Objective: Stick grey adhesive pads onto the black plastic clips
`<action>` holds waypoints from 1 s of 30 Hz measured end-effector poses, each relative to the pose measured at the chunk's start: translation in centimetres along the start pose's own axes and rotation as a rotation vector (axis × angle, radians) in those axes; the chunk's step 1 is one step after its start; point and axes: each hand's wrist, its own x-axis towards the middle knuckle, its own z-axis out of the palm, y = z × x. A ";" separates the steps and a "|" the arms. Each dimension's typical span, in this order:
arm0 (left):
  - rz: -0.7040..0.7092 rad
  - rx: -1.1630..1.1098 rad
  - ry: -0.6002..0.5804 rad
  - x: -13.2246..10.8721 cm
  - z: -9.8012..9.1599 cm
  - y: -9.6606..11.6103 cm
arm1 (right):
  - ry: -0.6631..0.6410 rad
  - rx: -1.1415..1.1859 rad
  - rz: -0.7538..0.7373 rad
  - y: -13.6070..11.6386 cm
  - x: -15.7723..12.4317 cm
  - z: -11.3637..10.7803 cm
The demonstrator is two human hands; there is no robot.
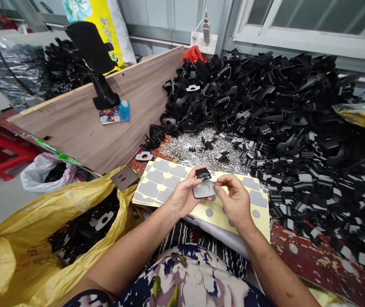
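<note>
Black clip (pixel 203 174) is held over the yellow sheets (pixel 217 221), between the left hand (pixel 187 192) and right hand (pixel 235 200), its flat grey part (pixel 203 190) nearest the shirt (pixel 182 279). The left grip wraps its left side; the right grip pinches by its right edge, on what I cannot tell.

Workshop, small-parts assembly: I'm at a chipped red table (pixel 284 245) with heaped black plastic parts (pixel 252 94), loose metal pins (pixel 182 148) (tons), an open yellow sack (pixel 41 198) alongside.
</note>
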 end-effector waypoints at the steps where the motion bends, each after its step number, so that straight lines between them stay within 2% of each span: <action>1: 0.003 0.004 0.001 -0.1 0.0 0.1 | -0.003 -0.008 -0.006 0.0 0.0 -0.1; 6: 0.033 0.121 0.025 -0.3 0.4 -0.4 | -0.039 -0.144 -0.088 -0.6 -0.2 -0.2; 8: 0.134 0.214 0.075 0.0 0.5 -1.2 | -0.056 -0.247 -0.167 -0.8 -0.3 0.0; 13: 0.482 0.403 0.267 1.0 -0.1 -3.7 | -0.018 -0.535 -0.590 -0.7 -0.7 0.8; 15: 0.548 0.399 0.315 1.3 -0.6 -4.3 | 0.004 -0.660 -0.709 -0.6 -0.8 1.1; 17: 0.573 0.368 0.344 1.4 -0.9 -4.5 | 0.017 -0.801 -0.758 -0.6 -1.0 1.4; 20: 0.545 0.342 0.343 1.3 -1.0 -4.3 | 0.020 -0.897 -0.726 -1.0 -1.4 1.8; 23: 0.560 0.368 0.332 1.0 -0.9 -3.7 | -0.010 -0.840 -0.597 -1.7 -1.4 1.8; 27: 0.580 0.333 0.390 0.5 -0.6 -2.8 | 0.040 -0.758 -0.435 -2.7 -0.7 0.8; 30: 0.536 0.280 0.355 0.0 -0.3 -2.2 | -0.068 -0.590 -0.322 -3.1 -0.4 0.0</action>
